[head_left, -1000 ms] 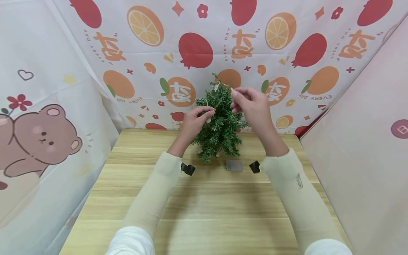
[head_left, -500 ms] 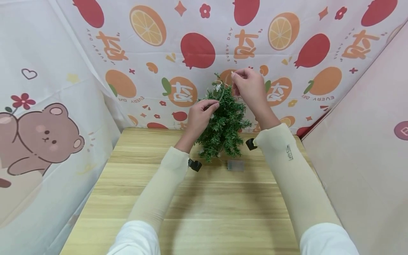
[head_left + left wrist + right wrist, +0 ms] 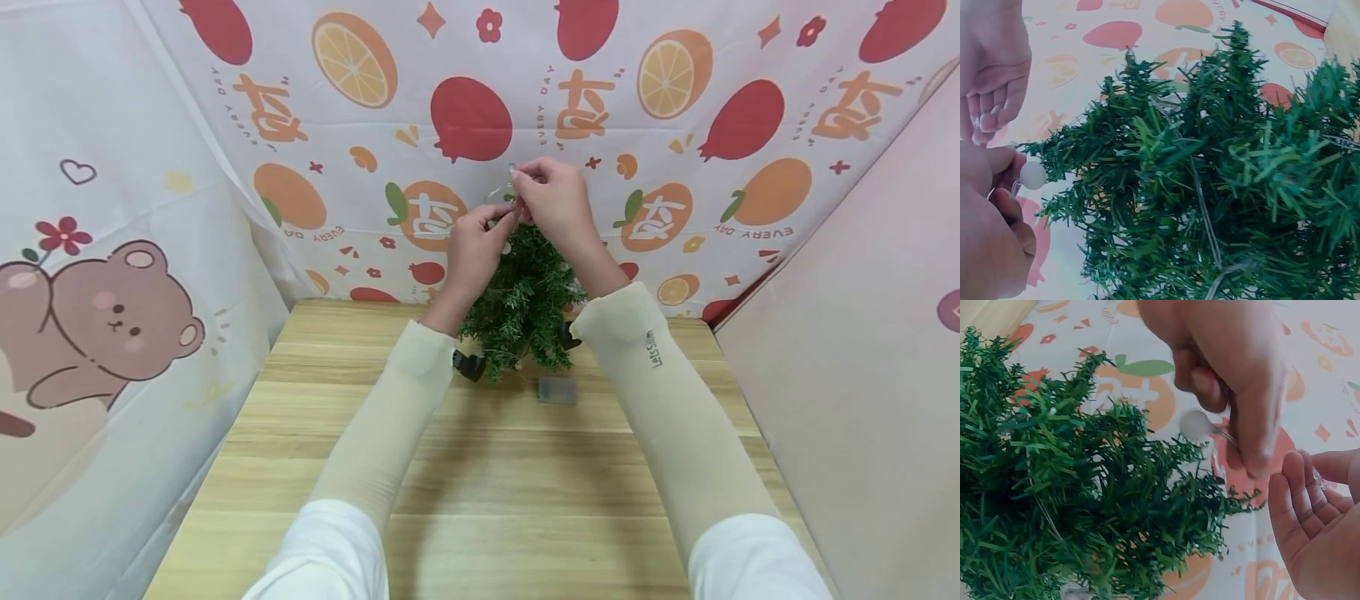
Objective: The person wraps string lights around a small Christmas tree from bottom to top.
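A small green artificial Christmas tree (image 3: pixel 525 300) stands at the back of the table, its top hidden behind the hands in the head view. Thin clear wire (image 3: pixel 1200 187) of a string light runs through its branches. At the treetop my left hand (image 3: pixel 476 250) pinches this string light, with a white ball bulb (image 3: pixel 1033 175) sticking out beside the fingers. Just above and to the right, my right hand (image 3: pixel 555 200) pinches a small clear piece (image 3: pixel 1319 479) of the string between thumb and finger. Both hands' fingertips are close together.
A flat translucent box (image 3: pixel 557 390) lies on the wooden table (image 3: pixel 480 500) in front of the tree. Behind stands a fruit-print cloth wall (image 3: pixel 472 125). Cloth panels with a bear (image 3: pixel 123 317) and pale pink (image 3: pixel 862 375) close off the left and right.
Both hands have moved up to the treetop. The right hand rose first, then swung left toward the left hand, each keeping its pinch on the string light.
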Demonstrator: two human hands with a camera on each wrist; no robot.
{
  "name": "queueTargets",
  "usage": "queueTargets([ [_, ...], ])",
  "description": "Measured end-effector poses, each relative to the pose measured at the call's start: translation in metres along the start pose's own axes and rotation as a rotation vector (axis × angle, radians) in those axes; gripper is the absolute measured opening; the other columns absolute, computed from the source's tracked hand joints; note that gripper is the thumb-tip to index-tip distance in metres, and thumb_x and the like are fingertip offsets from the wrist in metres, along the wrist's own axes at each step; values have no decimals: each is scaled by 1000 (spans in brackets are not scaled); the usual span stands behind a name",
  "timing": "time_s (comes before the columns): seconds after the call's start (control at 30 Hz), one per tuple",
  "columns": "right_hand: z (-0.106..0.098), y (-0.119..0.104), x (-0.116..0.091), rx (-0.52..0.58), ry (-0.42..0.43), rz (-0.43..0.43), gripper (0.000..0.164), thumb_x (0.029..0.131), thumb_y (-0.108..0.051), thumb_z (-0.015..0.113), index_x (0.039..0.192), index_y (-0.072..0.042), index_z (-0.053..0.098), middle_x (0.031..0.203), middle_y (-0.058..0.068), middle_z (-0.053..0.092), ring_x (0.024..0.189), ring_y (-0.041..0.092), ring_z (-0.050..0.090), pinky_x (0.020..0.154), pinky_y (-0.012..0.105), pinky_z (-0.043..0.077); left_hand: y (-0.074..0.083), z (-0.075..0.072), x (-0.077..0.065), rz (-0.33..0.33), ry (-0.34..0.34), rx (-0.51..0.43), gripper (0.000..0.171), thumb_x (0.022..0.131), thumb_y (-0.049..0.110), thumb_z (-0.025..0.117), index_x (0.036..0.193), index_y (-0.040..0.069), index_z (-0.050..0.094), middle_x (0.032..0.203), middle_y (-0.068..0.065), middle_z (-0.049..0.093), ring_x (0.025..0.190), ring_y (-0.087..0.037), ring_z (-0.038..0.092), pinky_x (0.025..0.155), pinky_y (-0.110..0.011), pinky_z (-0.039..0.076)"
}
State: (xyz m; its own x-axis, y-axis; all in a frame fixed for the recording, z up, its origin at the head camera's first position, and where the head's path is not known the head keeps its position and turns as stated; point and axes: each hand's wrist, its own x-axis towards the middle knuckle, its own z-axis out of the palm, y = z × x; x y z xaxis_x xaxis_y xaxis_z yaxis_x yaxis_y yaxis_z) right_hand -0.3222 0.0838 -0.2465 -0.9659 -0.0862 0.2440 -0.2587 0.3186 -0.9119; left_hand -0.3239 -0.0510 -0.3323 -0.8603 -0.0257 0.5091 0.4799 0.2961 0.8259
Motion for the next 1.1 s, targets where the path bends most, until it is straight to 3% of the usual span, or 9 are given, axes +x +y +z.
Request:
queueTargets([
  [0.23,3,7,-6,-227,0,-12,26,102,-31,60,110,-10,72,89,4,70,73,18,57,66,29,46,0,2,7,-44,11,-53,25,101,32,63,110,14,79,89,-5,69,59,-15,46,54,-27,38],
  [0.37,1,17,-16,-228,11,12,25,102,-32,59,109,-12,72,92,12,72,76,24,59,63,30,41,-3,1,5,-59,-7,-39,26,100,34,64,112,16,78,93,-5,71,59,-15,47,54,-27,38],
  [0.57,2,41,-36,-189,1,11,26,103,-33,59,113,-12,71,90,13,71,70,26,59,59,32,44,-12,-3,-7,-107,-54,127,26,101,38,62,115,22,77,105,3,70,64,-12,56,57,-29,41],
  [0.73,4,67,-50,-218,32,52,28,103,-35,57,114,-13,71,87,8,71,73,31,65,60,35,49,-17,-1,-14,-72,-141,259,28,103,38,59,120,23,75,118,1,70,81,-15,64,62,-33,44],
  [0.87,6,85,-58,-313,53,83,30,103,-38,57,115,-16,73,94,2,72,78,26,64,65,37,47,-22,2,-17,-56,-163,324,28,103,37,59,120,23,75,120,1,71,90,-15,66,65,-32,44],
  [1.1,10,91,-60,-493,139,-9,28,101,-40,61,114,-19,75,101,0,74,82,19,64,70,41,48,-24,0,-19,-43,-132,384,28,102,38,60,121,24,75,126,1,71,92,-18,68,67,-35,49],
])
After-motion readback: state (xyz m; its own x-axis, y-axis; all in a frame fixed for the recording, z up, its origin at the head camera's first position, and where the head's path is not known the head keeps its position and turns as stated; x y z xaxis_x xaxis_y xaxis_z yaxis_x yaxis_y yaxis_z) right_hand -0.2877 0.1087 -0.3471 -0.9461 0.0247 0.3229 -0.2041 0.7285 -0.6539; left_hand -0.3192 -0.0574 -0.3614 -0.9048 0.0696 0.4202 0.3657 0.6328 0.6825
